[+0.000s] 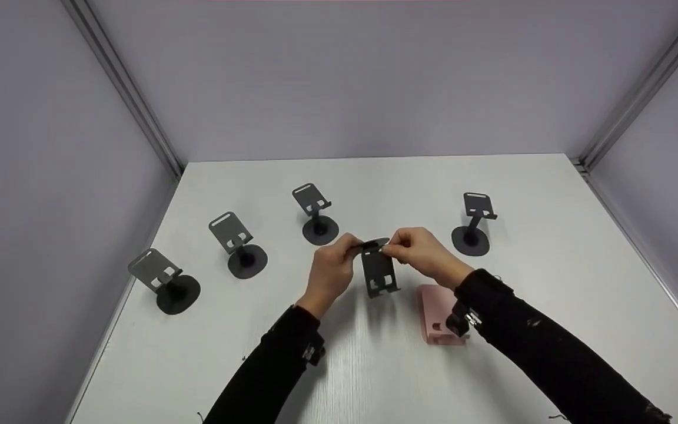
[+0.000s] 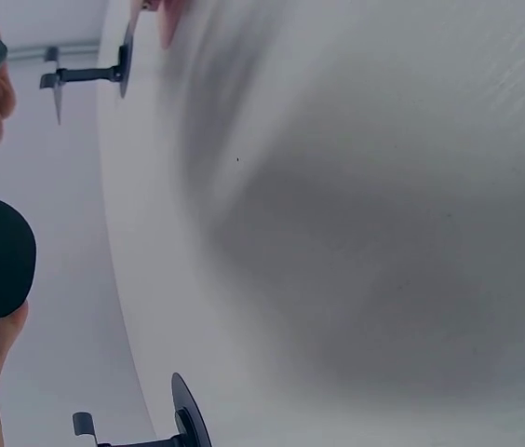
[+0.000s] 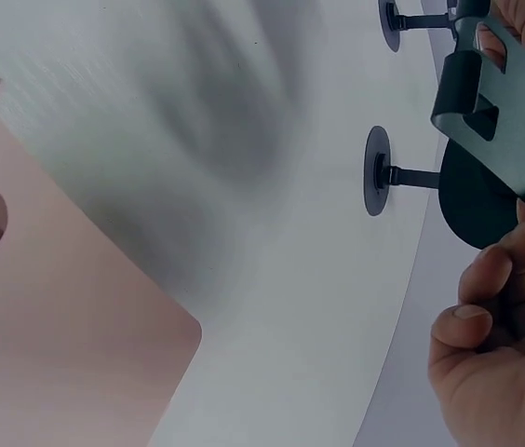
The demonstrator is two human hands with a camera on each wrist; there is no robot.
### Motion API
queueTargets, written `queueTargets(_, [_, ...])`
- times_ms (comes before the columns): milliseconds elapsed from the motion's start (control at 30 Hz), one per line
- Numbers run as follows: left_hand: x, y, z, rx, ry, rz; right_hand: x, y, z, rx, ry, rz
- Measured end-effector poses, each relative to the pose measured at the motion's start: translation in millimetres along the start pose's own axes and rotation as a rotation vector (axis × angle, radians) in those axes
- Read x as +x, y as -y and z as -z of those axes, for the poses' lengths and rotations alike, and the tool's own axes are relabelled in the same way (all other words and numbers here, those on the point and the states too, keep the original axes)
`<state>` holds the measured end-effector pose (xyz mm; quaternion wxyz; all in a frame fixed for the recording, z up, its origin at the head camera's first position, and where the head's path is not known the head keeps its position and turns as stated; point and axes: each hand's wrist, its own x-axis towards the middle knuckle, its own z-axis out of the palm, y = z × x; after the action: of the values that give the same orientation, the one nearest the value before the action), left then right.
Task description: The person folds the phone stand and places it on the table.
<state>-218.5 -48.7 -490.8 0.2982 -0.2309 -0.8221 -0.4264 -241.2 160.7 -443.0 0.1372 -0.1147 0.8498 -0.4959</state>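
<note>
A dark grey folding phone stand (image 1: 379, 272) is held up over the middle of the white table, its slotted plate hanging towards me. My left hand (image 1: 332, 266) grips it at its upper left. From the right, my right hand (image 1: 424, 254) pinches the plate's top edge between thumb and fingers. The left wrist view shows the stand's round base (image 2: 0, 261) with the left thumb at its rim. In the right wrist view the plate (image 3: 523, 121) with its curled lip overlaps the base. Below the right forearm lies a pink phone stand (image 1: 436, 312), partly covered by the sleeve.
Dark phone stands with round bases stand on the white table (image 1: 362, 377): three at the left, namely a near one (image 1: 178, 293), a middle one (image 1: 247, 261) and a far one (image 1: 320, 229), plus one (image 1: 471, 240) at the back right. Grey walls (image 1: 339, 82) enclose the table.
</note>
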Motion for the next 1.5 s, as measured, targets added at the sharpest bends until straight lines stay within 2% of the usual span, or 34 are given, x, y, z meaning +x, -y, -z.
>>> queueTargets(467, [3.4, 7.5, 2.3, -0.004, 0.023, 0.002, -1, 5, 9.6, 0.003, 0.089, 0.001])
queueTargets(667, [5.6, 9.3, 6.0, -0.005, -0.003, 0.023, -2, -3, 9.1, -0.011, 0.116, 0.003])
queueTargets(900, [7.9, 11.0, 7.8, -0.008, -0.049, 0.014, -6, -7, 4.7, -0.014, 0.16, 0.001])
queueTargets(1167, [8.7, 11.5, 10.6, 0.002, -0.05, 0.024, -9, -10, 0.1, -0.006, 0.218, 0.012])
queueTargets(1500, [6.7, 12.2, 9.8, 0.009, -0.063, 0.054, -9, -13, -3.9, -0.051, 0.232, 0.038])
